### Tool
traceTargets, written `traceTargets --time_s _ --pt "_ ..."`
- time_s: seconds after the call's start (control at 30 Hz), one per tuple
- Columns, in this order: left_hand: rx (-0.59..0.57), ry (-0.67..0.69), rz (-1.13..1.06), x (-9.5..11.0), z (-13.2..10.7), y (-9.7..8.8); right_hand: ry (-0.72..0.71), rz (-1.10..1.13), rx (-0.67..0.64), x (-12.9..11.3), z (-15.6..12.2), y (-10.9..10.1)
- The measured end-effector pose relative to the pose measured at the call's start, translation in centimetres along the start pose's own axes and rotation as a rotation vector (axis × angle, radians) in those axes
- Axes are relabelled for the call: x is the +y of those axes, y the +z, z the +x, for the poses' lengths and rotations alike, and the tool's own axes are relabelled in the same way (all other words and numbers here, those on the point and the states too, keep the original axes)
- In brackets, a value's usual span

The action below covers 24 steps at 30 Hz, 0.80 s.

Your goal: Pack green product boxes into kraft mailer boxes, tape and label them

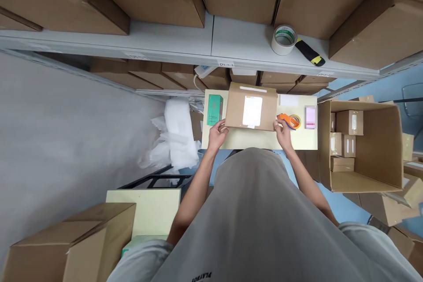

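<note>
A cardboard box (pixel 235 108) with a white label (pixel 252 111) on its face is between my hands, over the pale yellow table (pixel 251 139). My left hand (pixel 218 135) grips its near left corner, thumb and fingers closed on the edge. At the near right corner, my right hand (pixel 282 134) pinches the box the same way. A green box (pixel 215 109) stands left of the cardboard box. Just beyond my right hand lies an orange tape dispenser (pixel 288 120). A small pink and white box (pixel 310 117) sits at the table's right end.
Across the front runs a grey shelf (pixel 185 42) with large cartons, a tape roll (pixel 284 39) and a black-yellow cutter (pixel 309 52). On the right, an open carton (pixel 380 141) holds several small boxes. White wrapping material (pixel 180 134) is at left; another carton (pixel 82 238) sits behind.
</note>
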<state>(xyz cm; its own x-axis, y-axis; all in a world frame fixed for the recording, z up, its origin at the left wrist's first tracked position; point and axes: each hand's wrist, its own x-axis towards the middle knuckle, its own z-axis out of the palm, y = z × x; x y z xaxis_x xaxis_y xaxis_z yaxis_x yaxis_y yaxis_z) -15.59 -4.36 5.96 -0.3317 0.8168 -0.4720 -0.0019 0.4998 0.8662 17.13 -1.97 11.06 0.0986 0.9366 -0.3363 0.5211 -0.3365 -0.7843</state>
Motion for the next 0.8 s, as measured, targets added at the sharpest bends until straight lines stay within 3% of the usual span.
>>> traceTargets --time_s 0.13,0.3,0.43,0.57,0.67,0.8 --pt "0.040 -0.246 -0.049 -3.3 -0.4 1.3 0.008 0.106 -0.043 5.0 0.8 2.4" --pt "0.156 -0.282 -0.071 -4.1 1.0 1.9 0.022 0.096 -0.087 7.8 2.9 2.5" --pt "0.204 -0.246 -0.086 -2.6 3.6 2.4 0.010 0.151 -0.005 7.1 6.3 2.2" --pt "0.188 -0.229 -0.088 -1.0 5.3 3.4 0.014 0.179 -0.022 5.7 9.0 3.1" --pt "0.183 -0.196 -0.082 -0.3 4.8 3.5 0.009 0.204 -0.014 4.6 8.7 3.3" --pt "0.178 -0.044 -0.062 -0.2 1.9 2.2 -0.061 0.275 0.058 3.1 5.5 1.8"
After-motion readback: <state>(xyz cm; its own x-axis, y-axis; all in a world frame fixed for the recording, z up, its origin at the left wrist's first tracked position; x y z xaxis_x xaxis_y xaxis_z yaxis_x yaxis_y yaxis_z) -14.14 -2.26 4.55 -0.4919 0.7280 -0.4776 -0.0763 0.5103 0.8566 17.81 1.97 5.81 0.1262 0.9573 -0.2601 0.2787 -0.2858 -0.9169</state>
